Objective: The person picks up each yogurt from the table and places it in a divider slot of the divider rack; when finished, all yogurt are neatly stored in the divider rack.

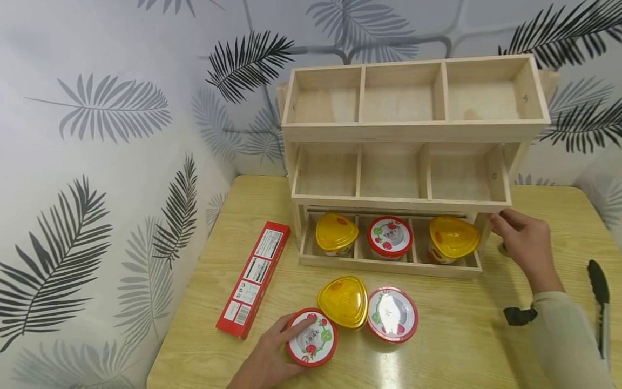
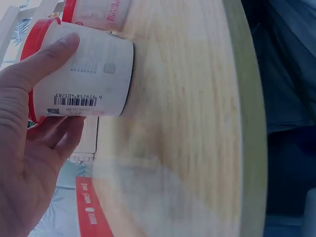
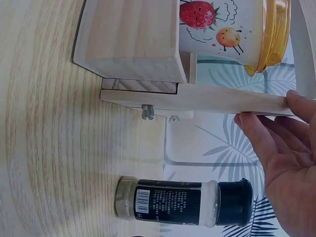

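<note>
My left hand grips a round white tub with a red-rimmed lid at the table's front. In the left wrist view, thumb and fingers lie around the tub's side, its barcode showing. My right hand pinches the side upright of a three-tier wooden rack, thumb on one face and fingers on the other. The rack's bottom tier holds a yellow-lidded tub at left, a red-lidded tub in the middle and another yellow-lidded tub at right.
Before the rack stand a yellow-lidded tub and a red-lidded tub, side by side. A long red box lies at left. Tongs lie at the right edge. A black-capped spice jar stands beside the rack.
</note>
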A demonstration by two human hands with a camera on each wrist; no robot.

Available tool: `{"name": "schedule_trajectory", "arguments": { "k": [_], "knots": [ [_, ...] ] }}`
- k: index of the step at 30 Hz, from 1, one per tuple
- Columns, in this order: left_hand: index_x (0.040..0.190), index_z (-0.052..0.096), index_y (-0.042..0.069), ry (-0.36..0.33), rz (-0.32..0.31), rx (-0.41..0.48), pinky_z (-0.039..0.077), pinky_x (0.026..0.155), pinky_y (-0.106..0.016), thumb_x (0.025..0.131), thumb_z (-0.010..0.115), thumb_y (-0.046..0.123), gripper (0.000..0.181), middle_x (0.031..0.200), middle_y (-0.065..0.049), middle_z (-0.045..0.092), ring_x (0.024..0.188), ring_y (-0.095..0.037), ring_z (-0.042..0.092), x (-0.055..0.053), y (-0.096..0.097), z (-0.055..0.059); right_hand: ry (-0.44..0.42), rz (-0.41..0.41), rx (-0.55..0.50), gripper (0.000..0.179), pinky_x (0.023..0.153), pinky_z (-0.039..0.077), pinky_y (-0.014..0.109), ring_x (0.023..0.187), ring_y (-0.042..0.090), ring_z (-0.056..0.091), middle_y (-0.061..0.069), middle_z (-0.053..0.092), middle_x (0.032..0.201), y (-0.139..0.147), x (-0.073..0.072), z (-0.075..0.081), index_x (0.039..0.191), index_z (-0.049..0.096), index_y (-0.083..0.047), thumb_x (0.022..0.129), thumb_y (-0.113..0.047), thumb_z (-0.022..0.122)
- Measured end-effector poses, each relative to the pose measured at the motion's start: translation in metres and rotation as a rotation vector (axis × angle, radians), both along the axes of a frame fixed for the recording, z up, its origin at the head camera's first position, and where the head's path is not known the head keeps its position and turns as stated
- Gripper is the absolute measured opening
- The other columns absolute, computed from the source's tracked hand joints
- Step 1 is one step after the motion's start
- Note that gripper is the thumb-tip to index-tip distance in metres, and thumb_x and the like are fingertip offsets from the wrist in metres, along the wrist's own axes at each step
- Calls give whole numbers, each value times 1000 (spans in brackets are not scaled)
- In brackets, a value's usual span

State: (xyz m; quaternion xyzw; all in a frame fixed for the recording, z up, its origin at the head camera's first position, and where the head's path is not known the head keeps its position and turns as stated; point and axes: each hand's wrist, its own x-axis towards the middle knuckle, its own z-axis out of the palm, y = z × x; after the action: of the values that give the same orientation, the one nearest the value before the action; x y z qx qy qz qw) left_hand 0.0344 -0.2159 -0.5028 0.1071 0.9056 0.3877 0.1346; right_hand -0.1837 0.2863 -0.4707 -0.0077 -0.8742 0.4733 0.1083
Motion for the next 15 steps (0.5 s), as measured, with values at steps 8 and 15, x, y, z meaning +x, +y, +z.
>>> {"name": "schedule_trajectory", "arguments": {
  "k": [8,15],
  "knots": [
    [140,52,51,79,119,-127,54,90,-41,71,83,61,76,134,1,54,114,-22,55,-3,-45,42,-34,-18,-41,54,61,53,10,73,-17,61,17,58,120,9,2,-2,136,56,4,98,-33,63],
    [144,56,24,597,122,-93,54,81,-33,64,94,17,89,127,-8,59,104,-20,56,-56,-94,143,-36,5,-58,54,63,53,10,75,-18,60,28,55,123,1,-1,0,137,55,6,99,-32,61]
  ]
}}
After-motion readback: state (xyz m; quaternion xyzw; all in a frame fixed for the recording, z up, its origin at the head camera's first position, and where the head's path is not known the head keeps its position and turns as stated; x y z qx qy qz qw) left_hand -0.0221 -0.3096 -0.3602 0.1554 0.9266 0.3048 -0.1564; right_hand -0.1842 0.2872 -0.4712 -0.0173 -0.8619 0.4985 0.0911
